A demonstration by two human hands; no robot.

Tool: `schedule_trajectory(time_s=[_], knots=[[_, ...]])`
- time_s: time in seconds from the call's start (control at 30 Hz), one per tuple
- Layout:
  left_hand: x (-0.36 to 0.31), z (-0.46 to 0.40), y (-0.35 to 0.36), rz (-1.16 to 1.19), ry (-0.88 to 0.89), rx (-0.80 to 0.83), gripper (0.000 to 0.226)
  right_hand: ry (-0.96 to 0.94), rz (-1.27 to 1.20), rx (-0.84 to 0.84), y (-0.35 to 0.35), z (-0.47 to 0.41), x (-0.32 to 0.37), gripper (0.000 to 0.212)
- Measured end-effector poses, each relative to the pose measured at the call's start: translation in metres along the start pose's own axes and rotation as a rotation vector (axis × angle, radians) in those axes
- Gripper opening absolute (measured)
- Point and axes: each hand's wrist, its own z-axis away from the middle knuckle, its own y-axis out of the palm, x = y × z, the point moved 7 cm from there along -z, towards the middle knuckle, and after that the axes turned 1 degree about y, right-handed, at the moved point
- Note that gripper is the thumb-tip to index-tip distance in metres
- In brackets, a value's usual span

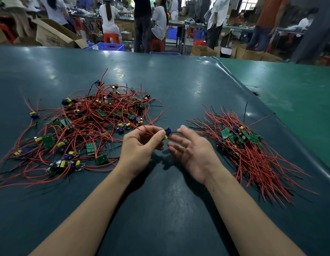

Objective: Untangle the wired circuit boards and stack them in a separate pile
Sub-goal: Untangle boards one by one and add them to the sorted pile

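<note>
A tangled heap of small green circuit boards with red and black wires [90, 124] spreads over the left half of the dark table. On the right lies a tidier pile of boards [241, 137] with their red wires trailing toward me. Between the two, my left hand [140, 150] pinches one small board with a blue and yellow part [167, 133], its red wires running through my curled fingers back toward the heap. My right hand [191, 150] hovers palm-up just right of that board, fingers relaxed, fingertips close to its short black wire.
The dark green table mat [160, 200] ends at a curved right edge [289, 130], beyond which lies a lighter green surface [299, 89]. Past the far edge are several people, cardboard boxes [57, 34] and blue crates [110, 46].
</note>
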Motion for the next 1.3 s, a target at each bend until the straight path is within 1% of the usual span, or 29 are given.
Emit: schedule_trajectory(time_s=[0.17,0.27,0.37,0.43,0.53,0.6,0.73,0.9,1.0,1.07,1.13,1.3], knots=[[0.001,0.003,0.005,-0.055,-0.052,0.056,0.006,-0.134,0.165,-0.068,-0.008,-0.004,0.005,0.013],[0.000,0.003,0.008,-0.123,-0.059,0.092,0.009,-0.205,0.267,-0.062,-0.008,-0.002,0.009,0.011],[0.002,0.002,0.008,-0.069,-0.101,0.101,0.005,-0.287,0.332,-0.097,-0.008,0.000,0.015,0.011],[0.003,0.003,0.008,-0.046,-0.121,0.122,0.008,-0.352,0.376,-0.129,-0.010,0.001,0.021,0.014],[0.004,0.003,0.009,-0.075,-0.127,0.156,0.010,-0.447,0.561,-0.143,-0.010,0.002,0.026,0.018],[0.004,0.004,0.010,-0.066,-0.136,0.170,0.011,-0.452,0.617,-0.143,-0.011,0.003,0.026,0.019],[0.003,0.005,0.013,-0.069,-0.135,0.200,0.010,-0.428,0.601,-0.183,-0.017,0.000,0.026,0.018],[0.002,0.005,0.014,-0.108,-0.122,0.227,0.011,-0.436,0.521,-0.177,-0.016,-0.003,0.026,0.025],[0.000,0.006,0.015,-0.064,-0.133,0.244,0.021,-0.456,0.417,-0.240,-0.024,-0.002,0.035,0.013],[-0.001,0.007,0.015,-0.050,-0.140,0.248,0.024,-0.470,0.361,-0.290,-0.031,-0.002,0.040,0.022],[-0.001,0.008,0.016,-0.057,-0.143,0.262,0.022,-0.467,0.322,-0.306,-0.034,-0.003,0.039,0.026],[-0.001,0.009,0.018,-0.039,-0.167,0.288,0.023,-0.463,0.278,-0.320,-0.040,-0.006,0.040,0.012]])
